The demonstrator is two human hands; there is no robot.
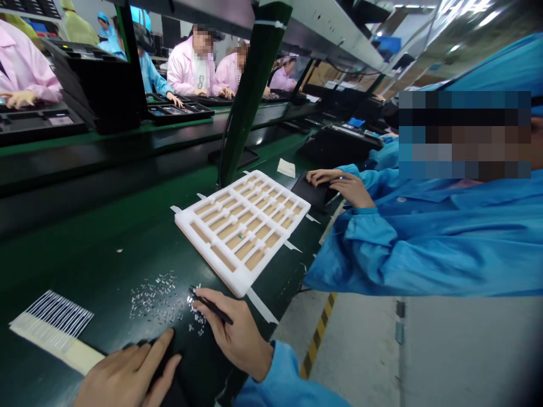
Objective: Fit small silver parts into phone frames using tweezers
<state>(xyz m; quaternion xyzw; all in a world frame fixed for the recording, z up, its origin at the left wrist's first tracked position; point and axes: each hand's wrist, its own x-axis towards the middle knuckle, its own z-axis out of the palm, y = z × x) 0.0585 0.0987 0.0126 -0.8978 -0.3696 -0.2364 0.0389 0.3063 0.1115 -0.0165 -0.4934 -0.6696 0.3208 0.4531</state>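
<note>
My right hand (237, 328) pinches a pair of black tweezers (214, 308), their tips over small shiny metal pieces. Many of these pieces (155, 299) lie scattered on the green tabletop. My left hand (127, 373), at the bottom edge, lies with fingers stretched out over a dark object (176, 387); what it is, mostly hidden and cut off by the frame, I cannot tell. Left of that hand is a pale yellow sheet (63, 350) bearing a row of thin silvery strips (61, 312).
A white slotted foam tray (246, 271) sits ahead, with white tape tabs (262, 305) around it. At right, a co-worker in blue (365, 237) handles a dark flat item (311, 189). A green post (254, 90) rises behind the tray. People in pink work across the line.
</note>
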